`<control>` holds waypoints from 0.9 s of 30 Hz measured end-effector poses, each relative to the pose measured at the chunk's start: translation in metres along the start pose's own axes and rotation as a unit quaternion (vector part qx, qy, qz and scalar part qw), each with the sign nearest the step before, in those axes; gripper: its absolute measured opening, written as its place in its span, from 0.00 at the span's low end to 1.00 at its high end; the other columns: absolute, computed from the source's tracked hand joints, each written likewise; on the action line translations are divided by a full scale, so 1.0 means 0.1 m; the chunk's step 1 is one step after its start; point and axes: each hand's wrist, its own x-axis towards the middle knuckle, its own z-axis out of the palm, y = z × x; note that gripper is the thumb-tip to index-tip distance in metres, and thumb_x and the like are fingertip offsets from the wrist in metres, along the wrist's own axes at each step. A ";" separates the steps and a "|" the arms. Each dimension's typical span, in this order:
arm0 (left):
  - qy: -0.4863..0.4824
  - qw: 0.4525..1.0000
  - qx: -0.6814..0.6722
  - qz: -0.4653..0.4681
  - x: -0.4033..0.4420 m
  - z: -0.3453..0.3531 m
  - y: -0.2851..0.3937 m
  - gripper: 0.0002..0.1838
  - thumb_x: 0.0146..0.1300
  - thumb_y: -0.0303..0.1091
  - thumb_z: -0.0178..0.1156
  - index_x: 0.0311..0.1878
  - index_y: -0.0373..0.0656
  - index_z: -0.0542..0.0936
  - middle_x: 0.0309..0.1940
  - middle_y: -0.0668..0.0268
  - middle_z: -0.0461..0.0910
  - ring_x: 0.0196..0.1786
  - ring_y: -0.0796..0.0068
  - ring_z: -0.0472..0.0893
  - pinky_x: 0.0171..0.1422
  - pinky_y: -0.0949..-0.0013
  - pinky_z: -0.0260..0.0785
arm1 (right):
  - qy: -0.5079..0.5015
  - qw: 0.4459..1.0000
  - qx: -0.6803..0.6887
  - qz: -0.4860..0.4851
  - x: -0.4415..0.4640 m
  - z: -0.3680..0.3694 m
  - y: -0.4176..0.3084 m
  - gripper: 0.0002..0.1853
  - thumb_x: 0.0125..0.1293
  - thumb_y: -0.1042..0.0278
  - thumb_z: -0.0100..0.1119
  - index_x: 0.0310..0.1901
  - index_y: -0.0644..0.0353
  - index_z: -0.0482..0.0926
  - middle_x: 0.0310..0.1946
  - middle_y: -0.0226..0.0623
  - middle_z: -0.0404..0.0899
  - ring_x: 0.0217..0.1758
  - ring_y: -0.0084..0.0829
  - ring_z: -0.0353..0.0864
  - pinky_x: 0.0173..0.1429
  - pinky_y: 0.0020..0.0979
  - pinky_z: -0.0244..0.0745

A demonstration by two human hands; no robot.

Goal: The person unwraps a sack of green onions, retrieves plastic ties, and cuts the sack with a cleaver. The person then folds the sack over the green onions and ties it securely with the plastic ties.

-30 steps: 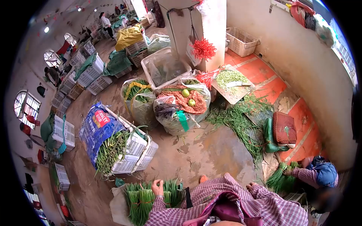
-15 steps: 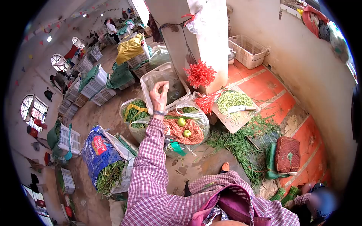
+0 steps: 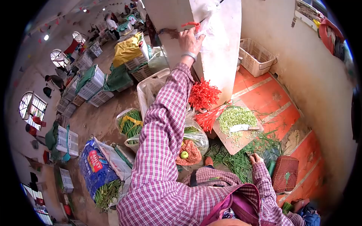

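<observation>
Up at the pillar [image 3: 222, 64], the left grip [image 3: 192, 40] is half curled just under a red strip [image 3: 190, 25]; I can't tell if it has hold. The strip looks light and limp, best pinched by an end. White plastic [image 3: 213, 32] crowds that grip's side; a red bundle [image 3: 204, 94] hangs below. The right grip [image 3: 257, 158], loosely bent, is beside green stalks [image 3: 230, 161], its hold unclear.

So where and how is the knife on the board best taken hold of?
Probably by its handle, from above and the picture's right: the knife lies across chopped greens, its pale blade to the left, its handle toward the board's right edge.
</observation>
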 end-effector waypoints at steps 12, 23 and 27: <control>-0.017 0.992 -0.099 0.079 -0.49 0.53 0.19 0.07 0.47 0.30 0.61 0.24 0.43 0.72 0.23 0.64 0.74 0.33 0.62 0.72 0.41 0.62 0.62 | 0.060 0.964 0.010 -0.258 0.78 -0.22 -2.03 0.07 0.62 0.70 0.50 0.36 0.60 0.77 0.23 0.35 0.79 0.24 0.22 0.77 0.30 0.25 0.73; -0.055 0.984 -0.079 0.151 -0.52 0.52 0.38 0.11 0.46 0.36 0.60 0.28 0.39 0.74 0.27 0.60 0.70 0.37 0.61 0.69 0.48 0.58 0.59 | 0.177 0.825 0.033 -0.536 2.12 0.12 -5.54 0.17 0.61 0.56 0.55 0.41 0.65 0.74 0.28 0.42 0.80 0.29 0.27 0.79 0.35 0.28 0.74; -0.060 0.986 -0.090 0.130 -0.58 0.49 0.33 0.13 0.47 0.33 0.59 0.35 0.36 0.74 0.36 0.56 0.70 0.42 0.57 0.69 0.51 0.57 0.61 | 0.233 0.829 -0.073 -0.503 2.32 0.26 -5.69 0.20 0.56 0.51 0.59 0.38 0.62 0.76 0.29 0.44 0.80 0.33 0.34 0.81 0.39 0.34 0.73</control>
